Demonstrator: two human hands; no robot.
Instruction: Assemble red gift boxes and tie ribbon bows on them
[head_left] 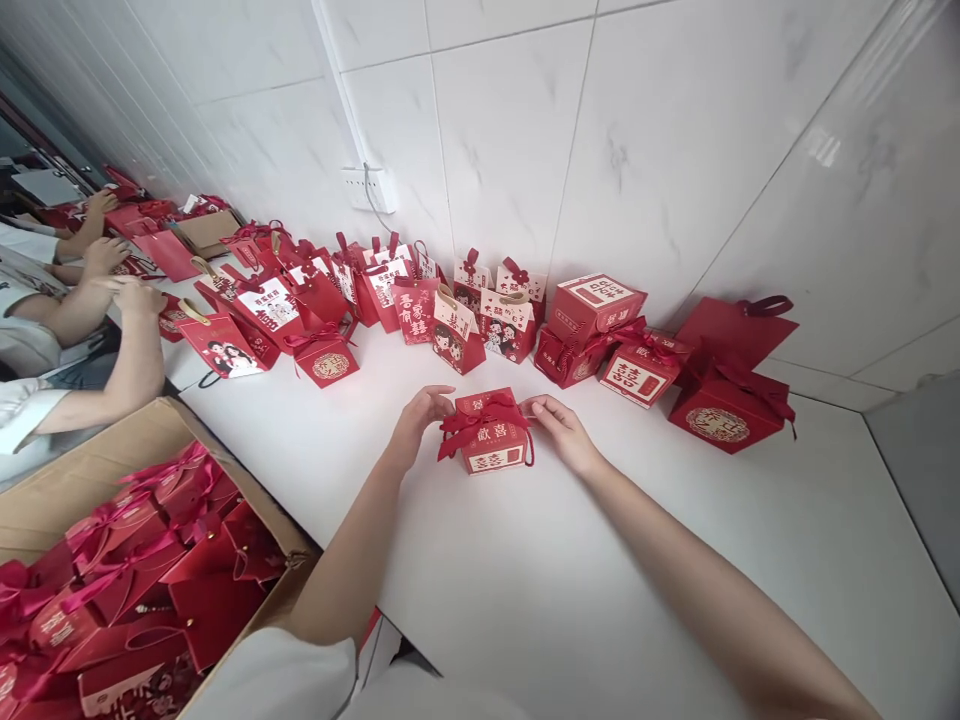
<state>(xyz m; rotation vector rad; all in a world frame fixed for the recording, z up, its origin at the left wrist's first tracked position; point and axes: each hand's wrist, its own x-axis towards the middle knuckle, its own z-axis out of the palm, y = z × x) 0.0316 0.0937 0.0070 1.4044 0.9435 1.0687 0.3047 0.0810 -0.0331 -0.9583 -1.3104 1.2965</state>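
A red gift box (496,445) with a tied ribbon bow (489,415), white lettering and a pale printed label sits on the white table before me. My left hand (418,425) is at its left side, fingers curled against the box beside the bow; some fingertips are hidden. At the opposite side my right hand (564,430) has thumb and fingers closed against the upper right edge. A dark red cord loop (531,450) hangs there below my fingers. Whether my right fingers pinch the ribbon or only the box cannot be made out.
Red and white gift boxes (456,335) line the wall, with a stacked box (596,303) and a round-patterned box (727,410) at right. A cardboard carton (255,490) full of ribboned boxes stands at left. Beyond it, co-workers' hands (135,295) work. A socket (369,190) is on the wall.
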